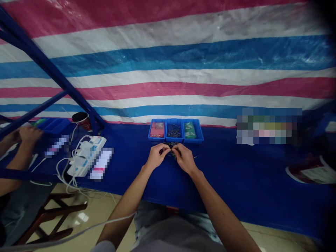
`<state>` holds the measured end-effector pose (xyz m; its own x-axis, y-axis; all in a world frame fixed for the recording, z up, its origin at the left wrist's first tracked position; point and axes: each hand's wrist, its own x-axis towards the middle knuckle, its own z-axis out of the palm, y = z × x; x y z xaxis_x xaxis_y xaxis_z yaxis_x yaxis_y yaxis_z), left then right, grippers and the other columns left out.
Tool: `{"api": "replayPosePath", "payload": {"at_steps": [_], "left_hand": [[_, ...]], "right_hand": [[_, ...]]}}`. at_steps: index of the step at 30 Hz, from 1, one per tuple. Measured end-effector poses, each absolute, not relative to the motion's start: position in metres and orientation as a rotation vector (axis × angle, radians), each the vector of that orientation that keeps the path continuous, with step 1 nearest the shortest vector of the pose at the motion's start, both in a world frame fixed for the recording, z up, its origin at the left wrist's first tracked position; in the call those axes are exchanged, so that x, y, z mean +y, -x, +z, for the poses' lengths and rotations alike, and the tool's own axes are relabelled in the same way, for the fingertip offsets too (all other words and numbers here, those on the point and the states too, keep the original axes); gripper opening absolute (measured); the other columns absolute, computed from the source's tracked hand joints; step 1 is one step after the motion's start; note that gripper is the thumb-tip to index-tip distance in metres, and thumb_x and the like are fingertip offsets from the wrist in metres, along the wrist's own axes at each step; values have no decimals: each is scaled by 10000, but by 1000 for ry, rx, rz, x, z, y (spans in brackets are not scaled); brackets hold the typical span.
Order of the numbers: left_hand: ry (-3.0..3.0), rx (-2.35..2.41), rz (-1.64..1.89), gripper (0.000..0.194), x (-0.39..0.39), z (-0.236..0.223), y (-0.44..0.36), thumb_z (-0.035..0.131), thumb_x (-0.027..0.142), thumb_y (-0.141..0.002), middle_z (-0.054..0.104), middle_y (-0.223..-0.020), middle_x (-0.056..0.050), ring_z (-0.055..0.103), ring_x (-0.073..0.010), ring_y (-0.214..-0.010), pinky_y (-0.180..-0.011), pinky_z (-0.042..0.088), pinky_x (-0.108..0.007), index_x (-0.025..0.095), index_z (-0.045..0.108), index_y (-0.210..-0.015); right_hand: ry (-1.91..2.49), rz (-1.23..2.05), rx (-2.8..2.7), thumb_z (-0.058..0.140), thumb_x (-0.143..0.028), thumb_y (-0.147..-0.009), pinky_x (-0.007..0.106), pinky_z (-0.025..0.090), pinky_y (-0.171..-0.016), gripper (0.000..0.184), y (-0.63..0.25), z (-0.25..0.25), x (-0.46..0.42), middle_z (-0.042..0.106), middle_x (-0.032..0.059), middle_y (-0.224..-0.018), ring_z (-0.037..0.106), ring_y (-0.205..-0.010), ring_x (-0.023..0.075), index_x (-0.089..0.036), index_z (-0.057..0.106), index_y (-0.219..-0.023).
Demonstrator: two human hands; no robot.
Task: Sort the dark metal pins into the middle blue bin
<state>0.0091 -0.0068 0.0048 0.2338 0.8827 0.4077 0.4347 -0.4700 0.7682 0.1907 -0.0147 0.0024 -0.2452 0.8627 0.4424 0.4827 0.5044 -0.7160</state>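
My left hand [156,156] and my right hand [184,157] meet fingertip to fingertip over the blue tabletop. Both are closed in a pinch, and whatever sits between the fingers is too small and hidden to name. Under and just beyond the fingertips lies a small pile of thin, dark, screw-like pieces [172,144], some with a yellowish tint. Right behind it stand three joined blue bins. In the left bin [157,139] a pink-red bottom shows with small pieces on it. Dark screw-like pieces [173,131] fill the middle one. Small whitish pieces [189,129] lie on green in the right bin [200,134].
Left of me are a white power strip [86,155] with tangled cables, a blurred-out phone-like object [102,163] and a dark red cup [82,121]. Another person's hands [30,133] work at far left beyond a blue frame bar [52,68]. A red-white container [312,171] lies at right.
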Motion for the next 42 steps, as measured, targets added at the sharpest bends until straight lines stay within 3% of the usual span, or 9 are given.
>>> {"api": "replayPosePath", "payload": {"at_steps": [20,28,36,42], "left_hand": [[-2050,1202,1079,143,-5,3,-9,543,239,-972,653,-825,-18,574,-129,-726,-728,438,-241,170,650,-905],[-2049,1206,1068,202,-7,6,-10,522,306,-984,653,-818,-25,567,-135,-714,-708,439,-237,172,655,-913],[-2034,1217,1084,190,-7,6,-8,535,292,-975,631,-771,-17,545,-126,-671,-654,422,-232,164,652,-894],[-2016,1223,1074,198,-8,7,-8,534,303,-976,625,-757,-12,527,-118,-642,-611,396,-222,163,650,-898]], "right_hand": [[1213,492,-1909,417,-332,-1030,272,390,-653,274,-189,2,-16,617,19,-764,581,-682,167,-220,570,-832],[1267,448,-1882,384,-393,-1043,274,371,-610,380,-187,-2,-15,603,19,-697,562,-622,160,-213,555,-756],[1179,609,-1835,526,-400,-976,283,434,-618,224,-192,1,-16,668,27,-819,566,-609,162,-216,614,-1067],[1127,574,-1896,458,-302,-993,291,450,-674,198,-191,-1,-14,660,47,-872,612,-732,183,-224,640,-989]]}}
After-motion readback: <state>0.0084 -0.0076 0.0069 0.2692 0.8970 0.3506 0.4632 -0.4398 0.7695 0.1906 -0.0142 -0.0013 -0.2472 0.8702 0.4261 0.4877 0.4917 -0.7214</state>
